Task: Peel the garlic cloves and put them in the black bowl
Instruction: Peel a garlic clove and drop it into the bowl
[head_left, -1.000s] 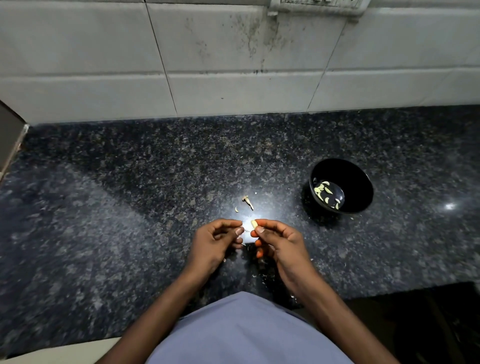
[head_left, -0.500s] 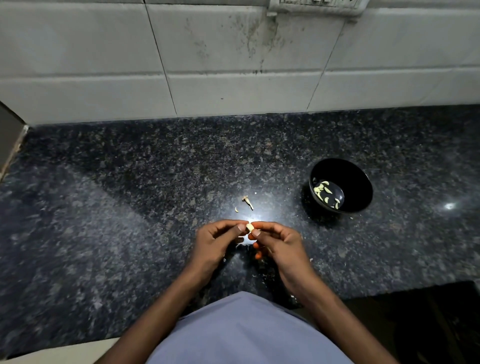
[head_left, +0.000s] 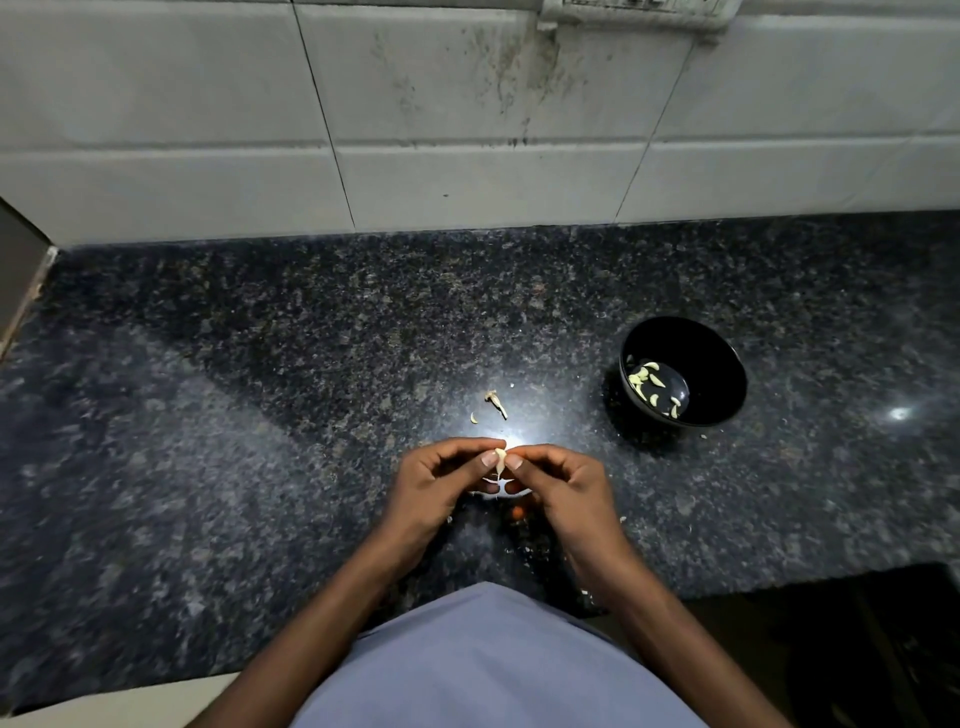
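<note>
Behind everything runs a white tiled wall (head_left: 467, 130), and below it the dark speckled table (head_left: 260, 415) fills the view. On its right side stands the black bowl (head_left: 722, 364), with peeled cloves (head_left: 652, 387) lying at its bottom. Near the front edge, well left of the bowl, the left hand (head_left: 434, 491) and right hand (head_left: 563, 493) meet, their fingers curled and pinching one garlic clove (head_left: 500, 458) between thumbs and forefingers; a pale strip hanging under it is probably skin. Just beyond the hands lies a stem scrap (head_left: 496, 402) beside a tiny bit (head_left: 473, 418).
</note>
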